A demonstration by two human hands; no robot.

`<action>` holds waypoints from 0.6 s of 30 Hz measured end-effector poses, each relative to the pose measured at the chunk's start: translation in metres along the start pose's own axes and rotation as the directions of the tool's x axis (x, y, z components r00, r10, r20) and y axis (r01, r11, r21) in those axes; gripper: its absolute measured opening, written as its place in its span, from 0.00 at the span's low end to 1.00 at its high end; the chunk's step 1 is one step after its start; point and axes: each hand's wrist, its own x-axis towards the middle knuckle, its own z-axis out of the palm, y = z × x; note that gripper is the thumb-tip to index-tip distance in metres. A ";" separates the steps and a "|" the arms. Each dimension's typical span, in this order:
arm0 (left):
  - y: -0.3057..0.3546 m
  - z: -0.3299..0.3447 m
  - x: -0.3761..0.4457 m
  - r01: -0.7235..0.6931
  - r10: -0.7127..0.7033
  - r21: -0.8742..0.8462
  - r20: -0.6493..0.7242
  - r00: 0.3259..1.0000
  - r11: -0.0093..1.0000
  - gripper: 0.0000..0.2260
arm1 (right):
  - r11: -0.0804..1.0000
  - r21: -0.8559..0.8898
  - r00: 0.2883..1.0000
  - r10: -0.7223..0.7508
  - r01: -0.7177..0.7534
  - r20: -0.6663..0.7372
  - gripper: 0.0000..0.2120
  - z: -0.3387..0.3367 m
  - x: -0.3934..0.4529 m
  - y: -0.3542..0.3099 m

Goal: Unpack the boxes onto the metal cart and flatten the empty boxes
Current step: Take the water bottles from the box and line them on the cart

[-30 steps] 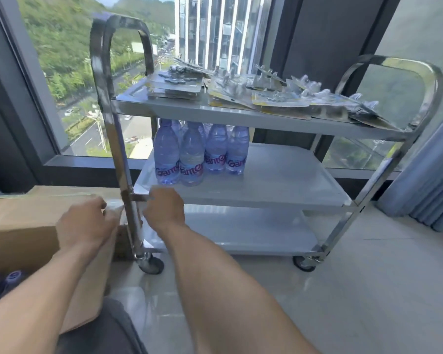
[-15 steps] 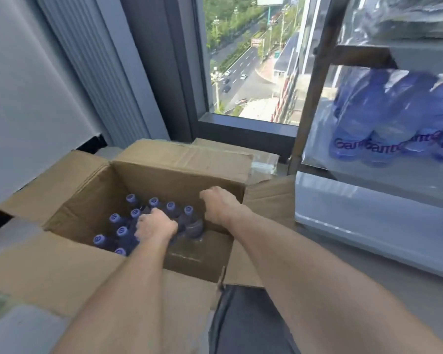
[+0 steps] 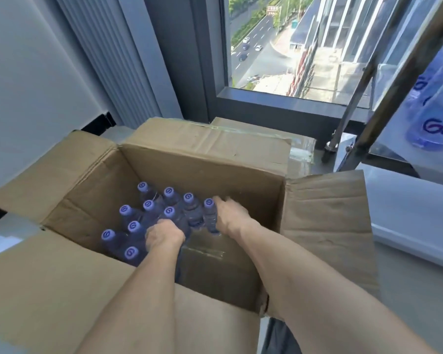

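Observation:
An open cardboard box [image 3: 205,162] stands on the floor in front of me with its flaps spread out. Inside stand several water bottles with purple caps [image 3: 149,208]. Both my hands are down in the box. My left hand [image 3: 164,236] grips a bottle in the near row. My right hand [image 3: 232,217] curls round the rightmost bottle [image 3: 210,215]. The metal cart [image 3: 404,215] is at the right, with blue-labelled bottles [image 3: 435,116] on its middle shelf.
A second cardboard box [image 3: 299,146], taped, lies behind the open one by the window. The cart's slanted post [image 3: 384,103] rises at the right. A white wall and a ribbed panel are at the left. The window sill runs behind the boxes.
A second ago my hands were near the cart's post. My view swung left and down to the box, and both hands went into it and closed on bottles.

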 end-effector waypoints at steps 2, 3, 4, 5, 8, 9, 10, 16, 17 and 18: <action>0.000 0.000 0.007 0.015 -0.015 -0.001 -0.012 1.000 1.000 0.32 | 1.000 0.006 0.999 -0.025 0.026 -0.027 0.29 0.004 0.009 -0.006; -0.001 0.001 0.013 0.008 -0.008 0.002 -0.016 1.000 1.000 0.32 | 0.999 0.007 0.998 -0.037 0.037 -0.041 0.30 0.006 0.013 -0.009; -0.002 0.001 0.019 -0.012 0.013 0.018 -0.016 1.000 1.000 0.29 | 0.999 0.003 0.997 -0.051 0.052 -0.057 0.32 0.009 0.016 -0.011; -0.003 0.001 0.024 -0.029 0.029 0.042 -0.009 1.000 0.999 0.26 | 0.998 -0.007 0.996 -0.064 0.064 -0.069 0.32 0.013 0.020 -0.013; -0.002 0.006 0.036 -0.036 0.039 0.084 -0.036 0.999 0.996 0.19 | 0.998 -0.006 0.997 -0.061 0.061 -0.048 0.34 0.027 0.030 -0.012; -0.001 0.008 0.039 -0.041 0.046 0.084 -0.056 0.997 0.996 0.18 | 0.999 0.005 0.998 -0.048 0.048 -0.037 0.33 0.031 0.034 -0.012; 0.001 0.011 0.041 -0.041 0.047 0.082 -0.078 0.996 0.996 0.18 | 0.999 0.009 0.998 -0.039 0.039 -0.041 0.31 0.034 0.036 -0.012; 0.007 0.019 0.047 0.002 0.002 0.052 -0.087 0.996 0.999 0.19 | 0.997 0.073 0.995 0.004 0.004 -0.103 0.15 0.053 0.037 0.004; 0.008 0.017 0.045 0.001 0.002 0.032 -0.071 0.998 0.999 0.19 | 0.993 0.122 0.995 0.020 -0.008 -0.098 0.14 0.055 0.036 0.005; 0.008 0.016 0.042 -0.009 0.010 0.018 -0.058 0.998 1.000 0.19 | 0.984 0.174 0.994 0.047 -0.030 -0.097 0.13 0.057 0.033 0.005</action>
